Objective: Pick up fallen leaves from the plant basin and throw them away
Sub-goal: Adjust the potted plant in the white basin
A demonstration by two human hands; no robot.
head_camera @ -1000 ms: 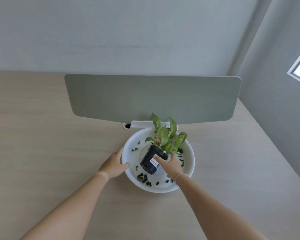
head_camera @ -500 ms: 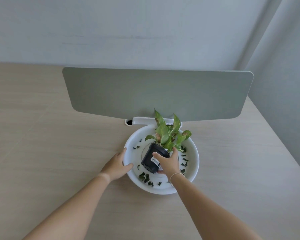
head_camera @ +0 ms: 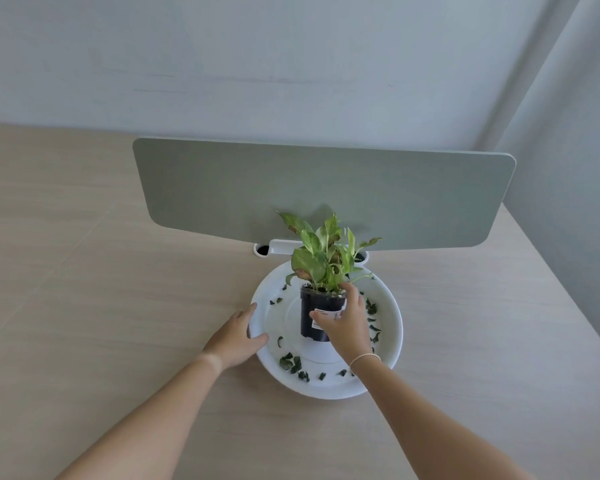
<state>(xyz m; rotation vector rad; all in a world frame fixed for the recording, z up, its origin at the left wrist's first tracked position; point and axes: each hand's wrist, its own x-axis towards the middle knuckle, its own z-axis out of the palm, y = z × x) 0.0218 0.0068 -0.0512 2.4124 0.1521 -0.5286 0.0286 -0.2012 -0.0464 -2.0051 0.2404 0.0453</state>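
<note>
On a pale wooden desk (head_camera: 118, 323), the right hand (head_camera: 347, 323) grips the black pot (head_camera: 317, 306) upright. The left hand (head_camera: 238, 337), open, steadies the white basin (head_camera: 392, 327), probably so the fallen leaves (head_camera: 291, 362) become reachable.

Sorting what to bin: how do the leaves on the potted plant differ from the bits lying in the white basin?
The light green leaves on the plant are large, smooth and attached; the dark green leaf scraps are small, curled and loose on the white round basin. Both are plant matter.

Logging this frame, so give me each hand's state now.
Left hand: open, resting on the rim of the white basin.
Right hand: closed around the black plant pot.
</note>
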